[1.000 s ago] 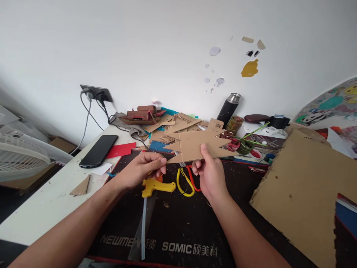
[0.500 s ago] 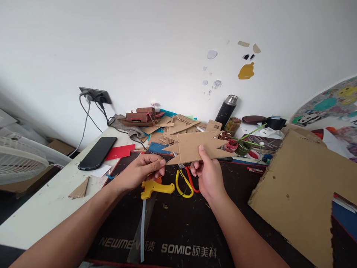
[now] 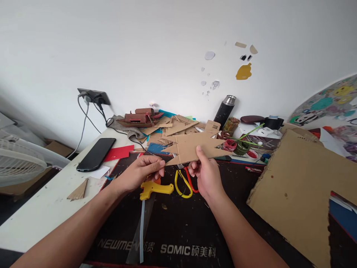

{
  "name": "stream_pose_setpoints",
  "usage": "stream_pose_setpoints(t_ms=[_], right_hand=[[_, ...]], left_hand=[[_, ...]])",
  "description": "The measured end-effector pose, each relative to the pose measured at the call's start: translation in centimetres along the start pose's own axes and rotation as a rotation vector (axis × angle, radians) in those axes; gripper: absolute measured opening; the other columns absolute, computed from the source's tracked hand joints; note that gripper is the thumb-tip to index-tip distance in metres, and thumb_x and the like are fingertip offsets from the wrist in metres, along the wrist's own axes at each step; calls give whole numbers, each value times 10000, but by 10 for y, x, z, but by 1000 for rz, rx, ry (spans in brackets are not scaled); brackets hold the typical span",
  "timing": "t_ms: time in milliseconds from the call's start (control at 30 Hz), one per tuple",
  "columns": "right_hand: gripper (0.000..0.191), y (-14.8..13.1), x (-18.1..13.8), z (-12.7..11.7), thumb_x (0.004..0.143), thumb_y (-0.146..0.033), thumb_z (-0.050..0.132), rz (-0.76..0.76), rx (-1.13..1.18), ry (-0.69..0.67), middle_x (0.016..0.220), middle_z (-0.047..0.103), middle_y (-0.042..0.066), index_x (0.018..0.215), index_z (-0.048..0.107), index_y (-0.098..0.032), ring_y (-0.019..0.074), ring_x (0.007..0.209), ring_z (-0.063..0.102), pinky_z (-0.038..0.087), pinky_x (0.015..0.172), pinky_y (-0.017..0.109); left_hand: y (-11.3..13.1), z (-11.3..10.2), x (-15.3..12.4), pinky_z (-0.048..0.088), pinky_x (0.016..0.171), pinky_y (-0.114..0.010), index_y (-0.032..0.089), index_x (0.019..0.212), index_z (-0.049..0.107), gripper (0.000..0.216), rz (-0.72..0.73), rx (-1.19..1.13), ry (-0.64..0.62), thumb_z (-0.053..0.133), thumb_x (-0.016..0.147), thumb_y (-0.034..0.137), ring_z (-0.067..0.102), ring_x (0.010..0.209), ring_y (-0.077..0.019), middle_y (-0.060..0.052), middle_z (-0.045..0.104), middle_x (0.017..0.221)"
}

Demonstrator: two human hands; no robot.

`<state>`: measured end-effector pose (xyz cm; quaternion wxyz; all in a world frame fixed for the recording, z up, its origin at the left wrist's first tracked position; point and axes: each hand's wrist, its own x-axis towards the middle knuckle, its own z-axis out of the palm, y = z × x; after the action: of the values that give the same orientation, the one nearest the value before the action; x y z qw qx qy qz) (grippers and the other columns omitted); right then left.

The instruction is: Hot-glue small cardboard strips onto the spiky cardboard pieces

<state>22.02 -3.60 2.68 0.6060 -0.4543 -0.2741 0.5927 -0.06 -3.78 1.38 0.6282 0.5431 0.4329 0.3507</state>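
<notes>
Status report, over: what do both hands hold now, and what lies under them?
Left hand and right hand both pinch jagged cardboard cutout, lifted off the black mat. Yellow glue gun and scissors lie below.

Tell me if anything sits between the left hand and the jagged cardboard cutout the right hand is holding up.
Nothing visible does. The left hand hangs just left of the brown jagged cardboard cutout, fingertips close to its lower-left point. The right hand pinches its lower edge. The yellow glue gun lies below on the black mat, out of the way.
</notes>
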Motion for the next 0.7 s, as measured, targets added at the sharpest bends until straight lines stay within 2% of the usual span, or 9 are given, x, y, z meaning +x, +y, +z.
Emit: stream_pose_setpoints(t_ms=[333,700], right_hand=[[538,1,-1,0,684,-631,955,-1,14,7,477,494,-72,735,607,-224,132,415,509,336,395,247],[589,0,0,0,664,-646,972,6,32,23,482,493,-64,649,562,-223,117,408,501,331,386,241]], left_hand=[[0,-2,-1,353,552,-253,178,727,752,567,-5,25,18,792,840,732,513,574,-123,-27,628,636],[1,-1,-2,316,548,-248,167,762,772,591,-20,-17,-1,814,816,754,504,554,-112,-16,611,616]])
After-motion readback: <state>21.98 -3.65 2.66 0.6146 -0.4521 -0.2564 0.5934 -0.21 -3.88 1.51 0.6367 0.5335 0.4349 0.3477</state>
